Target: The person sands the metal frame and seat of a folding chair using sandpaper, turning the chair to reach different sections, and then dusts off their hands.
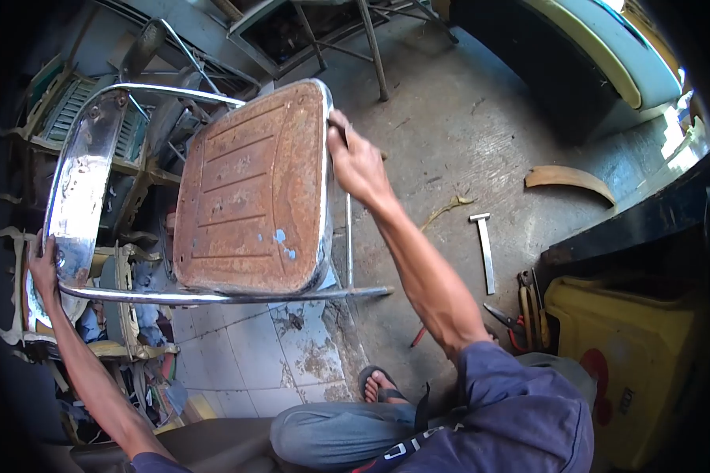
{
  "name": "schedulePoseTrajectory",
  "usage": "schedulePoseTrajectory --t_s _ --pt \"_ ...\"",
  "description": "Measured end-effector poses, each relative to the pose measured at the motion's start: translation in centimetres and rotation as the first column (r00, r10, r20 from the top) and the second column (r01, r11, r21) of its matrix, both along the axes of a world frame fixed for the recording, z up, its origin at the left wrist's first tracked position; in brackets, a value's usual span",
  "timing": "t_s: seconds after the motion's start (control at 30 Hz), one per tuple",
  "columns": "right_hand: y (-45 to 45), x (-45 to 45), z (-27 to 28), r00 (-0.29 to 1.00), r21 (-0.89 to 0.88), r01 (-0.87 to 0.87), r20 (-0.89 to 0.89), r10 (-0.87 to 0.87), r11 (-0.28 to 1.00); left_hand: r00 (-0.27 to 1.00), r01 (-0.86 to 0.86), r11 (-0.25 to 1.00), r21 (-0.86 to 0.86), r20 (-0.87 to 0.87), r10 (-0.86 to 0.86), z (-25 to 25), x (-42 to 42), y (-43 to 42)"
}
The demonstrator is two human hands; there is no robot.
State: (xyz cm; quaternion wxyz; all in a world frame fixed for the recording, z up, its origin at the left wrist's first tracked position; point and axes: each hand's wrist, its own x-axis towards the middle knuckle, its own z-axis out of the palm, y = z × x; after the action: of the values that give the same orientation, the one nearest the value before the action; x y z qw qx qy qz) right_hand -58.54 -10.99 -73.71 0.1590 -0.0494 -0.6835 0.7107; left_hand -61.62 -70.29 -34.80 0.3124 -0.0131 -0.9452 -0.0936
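Note:
A metal chair is tipped in front of me, its chrome tube frame (173, 297) around a rusty brown seat pan (244, 197) with pressed ridges and a few blue paint spots. My left hand (46, 272) is closed around the frame at the shiny metal backrest (87, 185), on the left. At the seat's far right edge my right hand (359, 165) is closed, its fingers curled against the rim. A small brown end pokes out beside that hand; whether it is held I cannot tell.
A hammer (483, 252) lies on the concrete floor, near pliers (525, 307) and red-handled cutters (515, 327). A curved wooden piece (569, 178) lies farther right. A yellow container (623, 347) stands at lower right. Carved chair frames (126, 292) crowd the left.

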Motion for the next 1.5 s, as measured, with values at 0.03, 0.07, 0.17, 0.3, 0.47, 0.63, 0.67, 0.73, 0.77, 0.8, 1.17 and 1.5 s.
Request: schedulePoseTrajectory --t_s 0.03,0.07,0.17,0.3,0.47,0.63,0.67,0.73,0.77,0.8,1.17,1.5 --pt "-0.6 0.9 -1.1 0.998 0.011 0.019 -0.052 -0.019 1.0 1.0 -0.001 1.0 -0.014 -0.017 0.001 -0.2 -0.5 -1.3" --pt "-1.1 1.6 -1.7 0.996 0.009 0.029 -0.087 -0.028 1.0 1.0 -0.012 0.999 -0.041 -0.018 0.011 0.2 -0.7 -2.5" --pt "1.5 -0.8 1.4 0.978 -0.008 -0.142 0.154 0.141 0.99 0.999 -0.04 0.999 0.01 0.02 0.04 -0.1 0.4 0.3" --pt "-2.6 1.2 -1.2 0.99 0.051 -0.007 -0.141 0.014 0.999 1.0 0.004 0.999 0.038 -0.001 -0.004 -0.3 -0.1 1.3" --pt "-1.2 -6.5 0.6 0.981 0.126 -0.053 -0.179 0.075 0.991 0.999 0.047 0.986 0.162 0.014 -0.05 -0.1 0.2 -0.3" --pt "-3.5 -0.8 -0.3 0.972 0.369 0.012 -0.224 0.076 0.929 0.999 0.049 0.992 0.119 -0.018 -0.047 -0.6 -0.1 -0.1" --pt "-2.5 -3.7 -0.2 0.971 0.378 0.005 -0.223 0.085 0.926 0.999 0.042 0.991 0.128 -0.018 -0.04 -1.0 0.0 -0.9" --pt "-1.4 -9.4 -0.7 0.968 0.332 0.033 -0.246 0.053 0.943 1.0 0.014 0.993 0.118 0.013 -0.016 -0.3 0.6 1.3" --pt "-2.1 -7.7 -1.3 0.973 0.327 0.017 -0.222 0.06 0.945 0.999 -0.037 0.994 0.103 0.032 0.034 -0.2 0.6 1.4" --pt "-2.3 -6.0 -0.5 0.982 0.39 0.001 -0.173 0.072 0.921 0.999 -0.03 0.993 0.114 0.021 0.028 -0.4 0.5 0.9" --pt "-2.7 -0.4 1.1 0.989 0.59 -0.067 -0.066 0.131 0.805 0.996 0.045 0.99 0.137 -0.08 -0.034 -1.4 -0.2 0.4" --pt "-4.9 8.4 -1.2 0.949 0.472 -0.08 -0.234 0.213 0.878 0.998 -0.023 0.985 0.173 -0.048 0.032 -1.4 -0.5 0.6"
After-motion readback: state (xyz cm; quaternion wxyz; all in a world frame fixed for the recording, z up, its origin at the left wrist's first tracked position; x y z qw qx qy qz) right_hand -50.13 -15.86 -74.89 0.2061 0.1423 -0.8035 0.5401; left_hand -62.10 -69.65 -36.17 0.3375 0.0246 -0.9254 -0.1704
